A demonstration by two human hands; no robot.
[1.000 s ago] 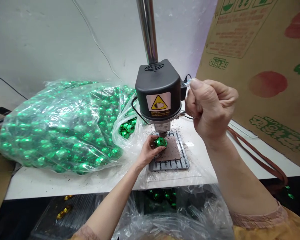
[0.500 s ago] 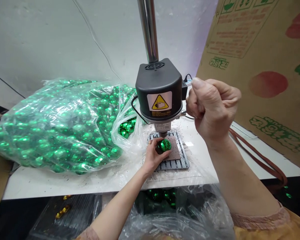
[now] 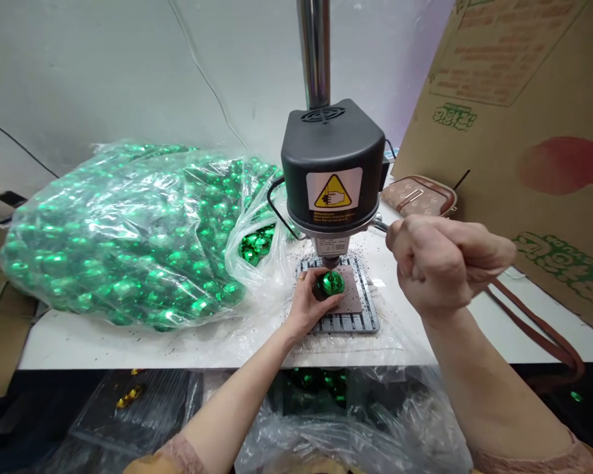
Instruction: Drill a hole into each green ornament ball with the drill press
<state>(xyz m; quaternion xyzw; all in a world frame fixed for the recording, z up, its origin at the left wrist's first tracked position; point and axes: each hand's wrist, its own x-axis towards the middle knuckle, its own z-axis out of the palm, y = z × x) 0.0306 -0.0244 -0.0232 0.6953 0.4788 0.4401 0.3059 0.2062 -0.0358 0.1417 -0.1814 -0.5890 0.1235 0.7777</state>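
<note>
We see the wall [image 3: 103, 79] and white tabletop [image 3: 168, 349] in soft, pale light, with a purple tint at upper right. White glare streaks the plastic bag [image 3: 128, 230] and glints on the green ball [image 3: 333, 284]. Beneath the tabletop, we find shadow. Wide-angle distortion stretches the cardboard box [image 3: 499, 145] toward the right edge, its print blurred.

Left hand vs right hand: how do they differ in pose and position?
Pose: the left hand is half-open, cupping a green ball; the right hand is closed in a fist on the lever.
Position: the left hand is low, over the slotted base; the right hand is higher, beside the machine head.
Shared: both are bare.
</note>
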